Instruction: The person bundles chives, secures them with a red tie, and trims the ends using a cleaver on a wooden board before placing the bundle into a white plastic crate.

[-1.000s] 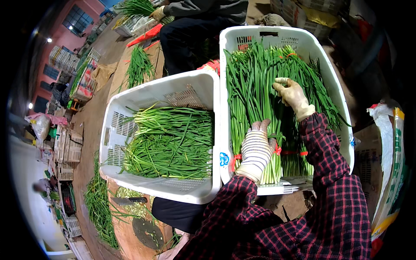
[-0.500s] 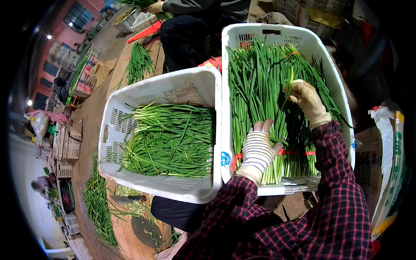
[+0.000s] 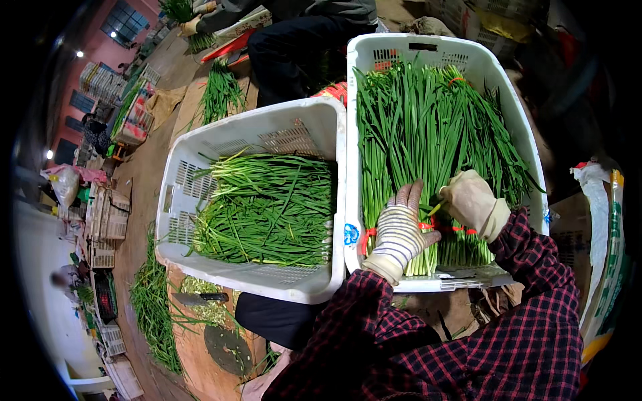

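Observation:
Bundles of long green Chinese chives [image 3: 414, 127] fill the right-hand white plastic crate [image 3: 351, 160], their pale stem ends toward me. Red bands [image 3: 461, 229] tie them near those ends. My left hand [image 3: 400, 230], in a striped work glove, rests on the stems with its fingers stretched out and the thumb apart. Just right of it, my right hand [image 3: 471, 204], in a cream glove, is closed with the fingertips pinching a yellowish chive leaf [image 3: 436, 208]. Part of that leaf is hidden by the glove.
Left of it stands a second white crate [image 3: 167, 207] holding loose chives [image 3: 267, 210]. A knife [image 3: 200, 298] lies on the wooden board [image 3: 194, 341] beside trimmings and a dark round disc [image 3: 228, 350]. Loose chives [image 3: 152, 301] cover the floor. Across from me sits a co-worker [image 3: 294, 47].
My right hand has come down toward me, from the leafy part to near the red bands, with the yellowish leaf. My left hand stays on the stems. The co-worker's hand has shifted left.

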A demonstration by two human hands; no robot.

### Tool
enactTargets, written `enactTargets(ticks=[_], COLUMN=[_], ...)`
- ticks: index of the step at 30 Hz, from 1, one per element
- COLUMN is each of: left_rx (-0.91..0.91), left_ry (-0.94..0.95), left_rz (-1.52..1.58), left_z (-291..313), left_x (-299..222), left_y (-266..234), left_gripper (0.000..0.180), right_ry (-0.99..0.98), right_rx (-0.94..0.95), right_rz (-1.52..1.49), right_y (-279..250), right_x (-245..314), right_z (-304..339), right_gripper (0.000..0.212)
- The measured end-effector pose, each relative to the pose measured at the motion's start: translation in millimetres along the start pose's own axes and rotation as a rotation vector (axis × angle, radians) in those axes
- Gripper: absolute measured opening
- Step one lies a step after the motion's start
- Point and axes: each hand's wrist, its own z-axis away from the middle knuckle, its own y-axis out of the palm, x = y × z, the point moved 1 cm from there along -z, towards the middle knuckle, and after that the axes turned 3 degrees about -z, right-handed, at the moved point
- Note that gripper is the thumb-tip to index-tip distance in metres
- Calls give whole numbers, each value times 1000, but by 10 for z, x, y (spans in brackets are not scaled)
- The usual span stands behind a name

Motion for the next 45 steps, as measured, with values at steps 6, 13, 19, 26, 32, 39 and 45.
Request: enactTargets(ticks=[6, 13, 19, 26, 32, 39, 45], left_rx=[-43, -47, 20, 156, 157, 147, 166], left_ry=[11, 23, 9, 4, 15, 18, -5], left_rz=[-33, 26, 95, 150, 171, 174, 183], left_z=[15, 26, -19, -67, -89, -82, -58], left_x=[-8, 25, 27, 123, 160, 205, 166], left_y=[74, 50, 2, -53, 6, -46, -78], left_gripper=[114, 116, 121, 119, 118, 117, 117], right_ry=[157, 635, 697, 726, 741, 738, 788], right_rx=[-166, -660, -834, 145, 214, 87, -195], right_rz=[-268, -463, -473, -1101, -1141, -1198, -991], right_y=[-37, -746, -1001, 87, 206, 383, 432], right_x=[-507, -1952, -2751, -201, 108, 272, 422], right_z=[84, 297, 801, 257, 244, 536, 634], right_gripper=[17, 23, 43, 30, 30, 19, 24])
